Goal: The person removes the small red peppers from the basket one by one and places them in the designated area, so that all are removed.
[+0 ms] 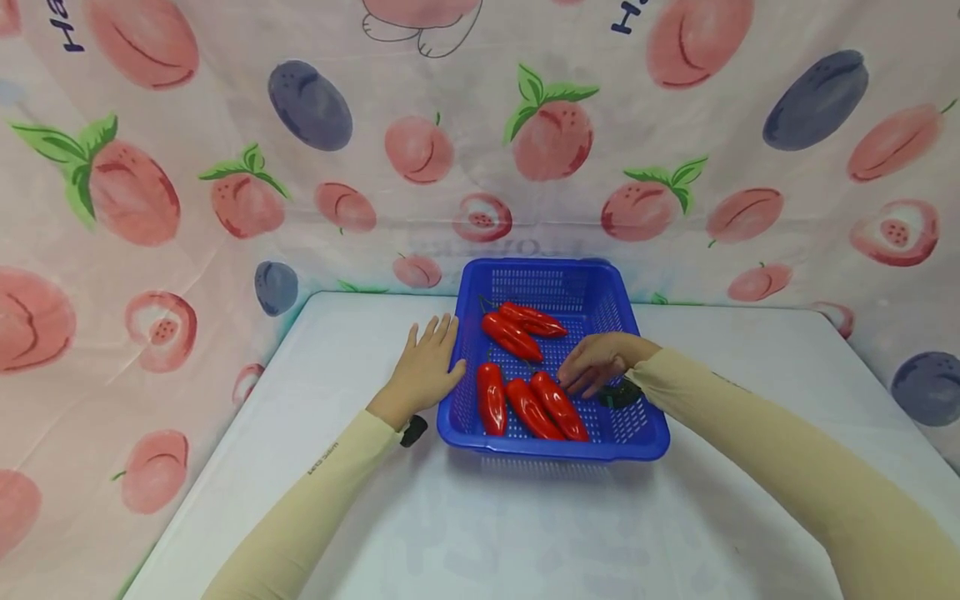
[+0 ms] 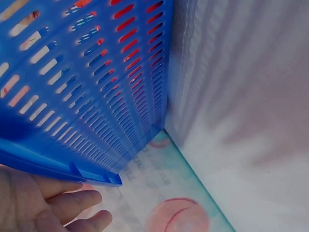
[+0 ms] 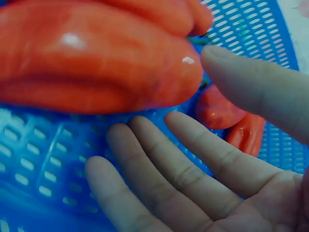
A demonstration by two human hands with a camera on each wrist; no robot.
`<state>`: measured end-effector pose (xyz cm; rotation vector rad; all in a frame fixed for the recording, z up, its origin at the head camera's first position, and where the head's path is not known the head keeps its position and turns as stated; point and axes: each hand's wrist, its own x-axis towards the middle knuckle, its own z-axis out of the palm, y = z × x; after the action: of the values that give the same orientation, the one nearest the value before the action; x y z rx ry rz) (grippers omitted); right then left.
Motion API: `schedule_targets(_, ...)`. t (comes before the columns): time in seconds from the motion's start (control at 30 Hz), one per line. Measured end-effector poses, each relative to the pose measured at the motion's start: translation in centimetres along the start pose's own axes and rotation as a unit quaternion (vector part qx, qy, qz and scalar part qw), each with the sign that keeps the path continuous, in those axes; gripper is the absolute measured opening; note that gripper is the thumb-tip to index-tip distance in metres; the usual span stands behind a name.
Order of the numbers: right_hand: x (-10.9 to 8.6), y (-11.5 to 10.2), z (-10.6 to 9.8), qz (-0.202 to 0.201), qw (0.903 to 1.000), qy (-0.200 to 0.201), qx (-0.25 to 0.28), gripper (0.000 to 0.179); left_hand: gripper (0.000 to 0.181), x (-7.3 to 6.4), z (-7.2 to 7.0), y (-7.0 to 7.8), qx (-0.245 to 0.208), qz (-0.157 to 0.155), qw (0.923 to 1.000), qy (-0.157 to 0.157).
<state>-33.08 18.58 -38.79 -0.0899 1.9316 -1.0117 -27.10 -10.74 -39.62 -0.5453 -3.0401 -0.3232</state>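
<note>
**Right hand hovering beside a glossy red chili pepper**

I'm holding my right hand inside the blue plastic basket, its fingers loosely spread and the thumb standing apart, with nothing in my grasp. The chili pepper nearest my fingers is lying at the right end of the front row, beside the middle pepper and the left pepper; whether my thumb is touching its blunt end, I can't tell. Farther back, two rear peppers are lying close together.

My left hand is resting along the basket's left rim, fingers straight and grasping nothing; how hard it's pressing isn't showing.

I'm judging the nearest pepper to be light and fairly firm, though a hard squeeze could dent it. Its shiny skin is looking slippery, so I'm favouring the thick middle, thumb on one flank and fingers on the other, over the tapering tip. The green stem showing past its end is looking too thin to lift by. The basket is seeming stiff and light, liable to slide on the white table; its rim is offering the surest hold.
</note>
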Motion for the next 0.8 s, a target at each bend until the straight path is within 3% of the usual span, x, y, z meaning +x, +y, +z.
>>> schedule_targets(0.3, 0.16, 0.03, 0.32, 0.012, 0.9999, 0.011, 0.005, 0.028, 0.067, -0.01, 0.12, -0.19, -0.002, 0.002, 1.0, 0.003)
schedule_targets(0.8, 0.8, 0.61, 0.52, 0.015, 0.9993, -0.028, 0.02, 0.034, 0.067, -0.14, 0.68, -0.34, -0.003, 0.005, 0.9999, 0.009)
